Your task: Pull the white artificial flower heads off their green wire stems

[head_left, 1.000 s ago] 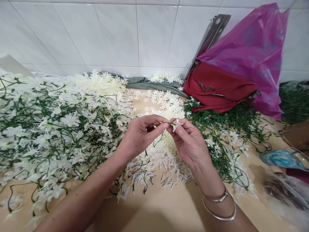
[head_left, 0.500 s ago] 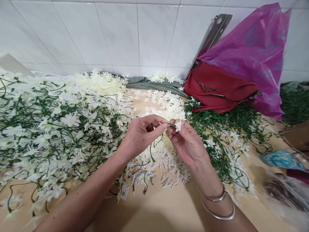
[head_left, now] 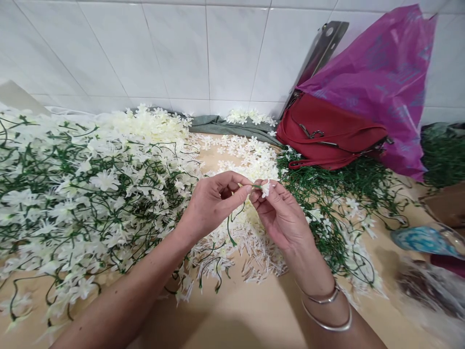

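Observation:
My left hand (head_left: 212,203) and my right hand (head_left: 281,218) meet above the middle of the table, fingertips together. Between them is a small white artificial flower (head_left: 265,187) on a thin green stem (head_left: 229,229). The right fingers pinch the flower head. The left thumb and forefinger pinch the stem, which dangles below the hand. Under the hands lies a heap of loose white petals and stamens (head_left: 250,247). Two silver bangles (head_left: 325,310) circle my right wrist.
A big pile of finished white flower sprigs (head_left: 83,189) covers the left of the tan table (head_left: 240,315). Bare green stems (head_left: 337,203) lie on the right, behind them a red bag (head_left: 327,133) and purple plastic bag (head_left: 385,72) against the tiled wall.
The hands have stayed almost in place. The flower head has turned slightly in the right fingers and the green stem now hangs lower beneath the left hand.

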`<state>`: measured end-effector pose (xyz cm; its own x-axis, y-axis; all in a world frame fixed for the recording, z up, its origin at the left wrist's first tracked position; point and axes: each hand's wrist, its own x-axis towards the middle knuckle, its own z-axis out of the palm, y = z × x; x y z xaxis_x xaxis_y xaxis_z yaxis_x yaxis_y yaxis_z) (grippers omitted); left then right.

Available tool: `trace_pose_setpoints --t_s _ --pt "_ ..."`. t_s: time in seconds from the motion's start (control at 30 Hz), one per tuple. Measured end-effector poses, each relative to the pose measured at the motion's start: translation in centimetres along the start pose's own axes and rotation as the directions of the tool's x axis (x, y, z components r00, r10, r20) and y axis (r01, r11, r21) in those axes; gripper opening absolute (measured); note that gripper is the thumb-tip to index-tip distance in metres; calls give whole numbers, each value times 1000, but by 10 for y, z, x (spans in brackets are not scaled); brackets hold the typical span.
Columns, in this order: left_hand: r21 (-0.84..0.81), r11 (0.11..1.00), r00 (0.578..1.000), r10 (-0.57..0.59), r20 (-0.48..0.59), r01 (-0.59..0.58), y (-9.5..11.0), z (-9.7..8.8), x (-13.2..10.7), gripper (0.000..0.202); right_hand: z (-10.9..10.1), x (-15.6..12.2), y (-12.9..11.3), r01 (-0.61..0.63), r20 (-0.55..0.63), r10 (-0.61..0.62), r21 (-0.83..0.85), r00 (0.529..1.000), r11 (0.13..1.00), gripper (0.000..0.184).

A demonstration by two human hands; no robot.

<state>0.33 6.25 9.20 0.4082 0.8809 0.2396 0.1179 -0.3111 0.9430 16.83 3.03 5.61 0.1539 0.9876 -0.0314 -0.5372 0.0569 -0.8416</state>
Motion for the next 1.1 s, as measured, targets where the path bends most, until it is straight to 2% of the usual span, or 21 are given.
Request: trace_pose_setpoints --t_s 0.23,0.53,0.73,0.93,1.1 --pt "-115 993 999 -8 32 12 -1 4 0 14 -1 0 2 -6 -1 6 -16 1000 1000 26" --pt "-200 979 999 -43 10 44 -14 16 -2 20 2 0 2 -2 -7 2 -8 1000 1000 24" --pt "-180 983 1000 -18 25 22 -16 14 -1 18 3 0 0 3 -24 -4 -44 1000 999 27" --pt "-125 991 997 47 59 -40 -15 10 1 17 0 1 -6 -70 0 70 -57 998 996 29" --pt "-117 992 996 50 75 -41 -15 10 1 18 -5 2 -6 -115 34 117 -66 993 991 27"
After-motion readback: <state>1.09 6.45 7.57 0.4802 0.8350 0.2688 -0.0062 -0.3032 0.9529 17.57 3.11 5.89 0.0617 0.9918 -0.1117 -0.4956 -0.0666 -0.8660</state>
